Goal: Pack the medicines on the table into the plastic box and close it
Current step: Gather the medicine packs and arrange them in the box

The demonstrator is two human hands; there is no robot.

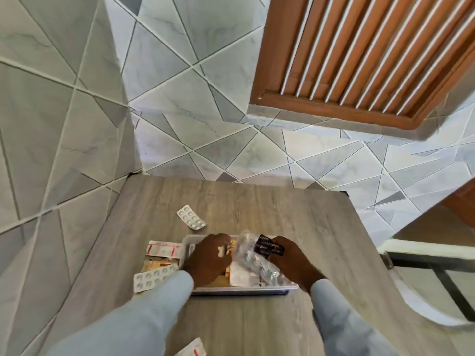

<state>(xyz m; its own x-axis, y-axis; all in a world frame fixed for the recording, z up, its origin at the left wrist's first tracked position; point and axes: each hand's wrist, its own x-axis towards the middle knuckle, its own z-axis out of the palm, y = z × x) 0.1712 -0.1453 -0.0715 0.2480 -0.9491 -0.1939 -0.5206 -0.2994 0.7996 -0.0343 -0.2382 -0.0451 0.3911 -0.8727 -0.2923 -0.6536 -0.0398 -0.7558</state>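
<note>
Entering from the bottom edge of the frame, two pale blue sleeves extend up toward the centre. A red-and-white strip lies at the bottom edge, between the sleeves, on the wooden table.

Just above the sleeves, the plastic box sits at lower centre, lid off, its near rim facing the camera. Packets and a crumpled clear blister sheet fill its interior.

The left hand is inside the box at its left half, fingers curled downward over the contents; whether it grips anything cannot be told. The right hand is at the right half of the box, fingers closed on a dark blister strip with pale lettering, held over the box beside the clear sheet.

Left of the box, outside its wall, three medicines lie on the table: a white pill blister nearest the camera, partly under the left sleeve; a tan packet above it; and a red-and-white sachet strip farther up, touching the box corner.

Farther away, above and left of the box and clear of it, a silver blister pack lies alone.

Beyond the table, a grey tiled wall fills the upper frame, with a brown slatted shutter at upper right.
</note>
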